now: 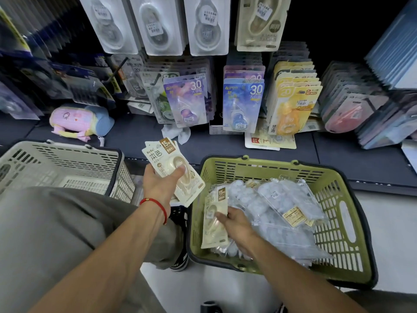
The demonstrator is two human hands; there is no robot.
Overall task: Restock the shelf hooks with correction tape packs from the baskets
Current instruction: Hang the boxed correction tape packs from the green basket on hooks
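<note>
A white basket point(67, 163) sits at far left. Beside it, the left hand point(158, 188) holds up a fanned stack of cream correction tape packs point(173, 170), perhaps three, thumb pinching them to keep them gathered. In the green basket point(338, 213), the right hand point(237, 224) pinches one more cream pack point(214, 222), lifting it from the clear packs point(282, 206).

"BoBo" and "15M" on the cream pack point(172, 168); "15M" on the basket pack point(214, 219); "30" on the purple pack point(186, 102) and blue pack point(242, 105); "20" on the yellow pack point(293, 109).
</note>
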